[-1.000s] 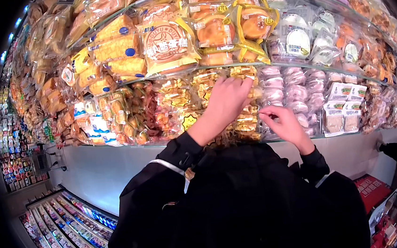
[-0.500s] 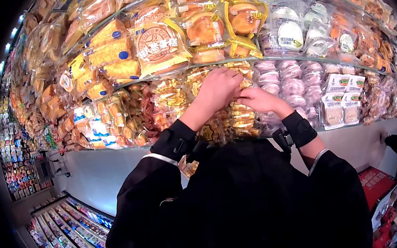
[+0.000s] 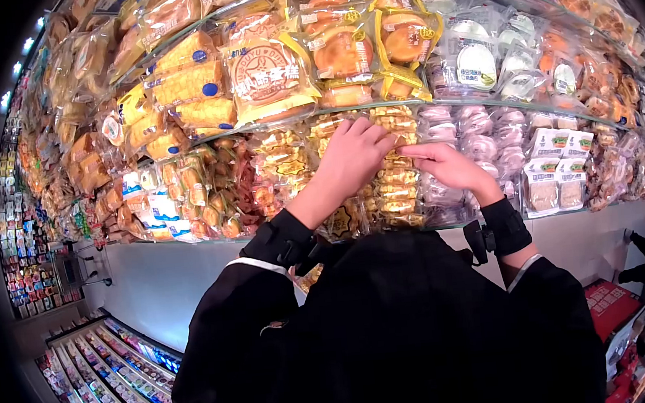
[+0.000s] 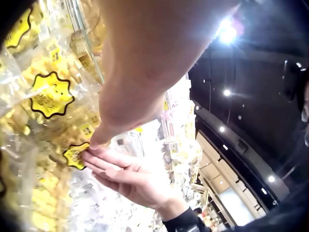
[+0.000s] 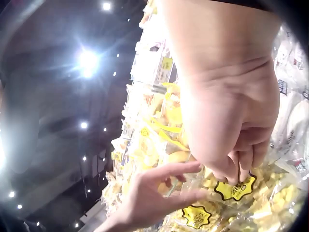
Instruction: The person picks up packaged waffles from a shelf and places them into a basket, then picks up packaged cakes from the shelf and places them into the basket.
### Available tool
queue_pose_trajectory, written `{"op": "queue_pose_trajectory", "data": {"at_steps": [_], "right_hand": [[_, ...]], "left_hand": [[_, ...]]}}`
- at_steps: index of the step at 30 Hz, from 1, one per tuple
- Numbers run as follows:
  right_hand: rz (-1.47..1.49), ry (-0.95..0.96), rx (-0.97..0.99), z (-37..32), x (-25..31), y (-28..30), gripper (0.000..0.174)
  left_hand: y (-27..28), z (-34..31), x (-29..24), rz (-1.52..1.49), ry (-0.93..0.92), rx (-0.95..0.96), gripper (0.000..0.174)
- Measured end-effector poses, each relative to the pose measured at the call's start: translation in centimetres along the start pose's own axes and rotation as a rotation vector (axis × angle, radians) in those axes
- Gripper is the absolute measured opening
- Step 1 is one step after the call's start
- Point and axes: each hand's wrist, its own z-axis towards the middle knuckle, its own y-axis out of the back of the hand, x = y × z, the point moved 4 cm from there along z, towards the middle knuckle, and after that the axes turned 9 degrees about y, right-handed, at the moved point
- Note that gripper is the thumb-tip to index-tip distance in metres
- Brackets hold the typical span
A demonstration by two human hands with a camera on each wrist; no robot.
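Stacked clear packets of yellow waffle-like snacks (image 3: 398,187) fill the lower shelf in front of me. My left hand (image 3: 356,152) reaches over them, back of the hand up. In the right wrist view the left hand's (image 5: 154,193) index finger and thumb stand apart beside the packets. From the right, my right hand (image 3: 450,166) meets the same stack. The left wrist view shows the right hand (image 4: 125,174) with fingers fairly straight, fingertips at a packet's yellow star-shaped label (image 4: 76,155). Another such label (image 4: 52,95) faces out higher up.
Above, a glass-edged shelf (image 3: 269,122) carries larger yellow-bordered cake packets (image 3: 269,76). Pale purple packets (image 3: 478,138) are stacked to the right, with white-labelled packets (image 3: 553,166) beyond. On the left are packaged small breads (image 3: 191,190). A lower display rack (image 3: 115,373) stands at left.
My right hand has come up and left to the yellow packets, then eased back slightly right. The left hand has drawn a little left and down from the stack's upper end.
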Motion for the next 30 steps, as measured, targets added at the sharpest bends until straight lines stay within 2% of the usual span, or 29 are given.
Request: {"op": "queue_pose_trajectory", "data": {"at_steps": [1,3,4,6,9,10,13,15,19,23,25,26,28,30], "right_hand": [[0.003,-0.005,-0.001,-0.1,-0.4,-0.3,0.036],[-0.129,0.122,-0.033,0.2,0.0,-0.6,0.037],[-0.135,0.124,-0.030,0.2,0.6,-0.5,0.037],[-0.422,0.074,0.190,-0.3,1.8,-1.2,0.040],[-0.545,0.093,0.252,2.0,1.0,-1.5,0.041],[-0.397,0.027,0.275,3.3,0.2,-0.6,0.037],[-0.244,0.013,0.246,3.7,-0.3,0.6,0.034],[-0.256,-0.027,0.266,3.5,-0.8,0.6,0.034],[-0.432,0.040,0.268,2.4,-0.2,-1.0,0.041],[-0.540,-0.031,0.346,4.4,-0.1,-1.0,0.029],[-0.280,-0.012,0.312,5.0,-0.9,-0.9,0.019],[-0.165,0.060,0.166,4.7,-1.2,-1.0,0.016],[-0.201,0.012,0.180,4.2,-1.8,-1.1,0.015],[-0.266,-0.022,0.227,3.9,-1.5,-1.0,0.013]], "left_hand": [[0.1,-0.5,-0.1,0.043,0.008,-0.002,0.030],[-0.6,-0.5,0.2,0.079,0.018,0.043,0.028],[-1.0,-0.3,0.4,0.118,0.003,0.049,0.025],[-1.4,0.1,0.7,0.155,-0.008,0.054,0.021],[-1.5,0.6,0.9,0.158,-0.032,0.017,0.013],[-1.5,0.7,0.9,0.150,-0.036,-0.008,0.011],[-1.4,0.8,0.9,0.153,-0.053,-0.039,0.011],[-1.4,0.8,0.6,0.158,-0.062,-0.050,0.013],[-1.2,0.9,0.6,0.143,-0.050,-0.059,0.022],[-1.3,1.0,0.4,0.137,-0.007,0.002,0.021],[-1.3,0.5,0.4,0.129,0.008,0.046,0.021],[-1.1,0.1,0.5,0.072,0.028,0.004,0.025],[-0.9,-0.4,0.2,0.011,0.043,-0.043,0.030],[-0.7,-0.5,-0.2,0.072,-0.050,-0.116,0.041]]}}
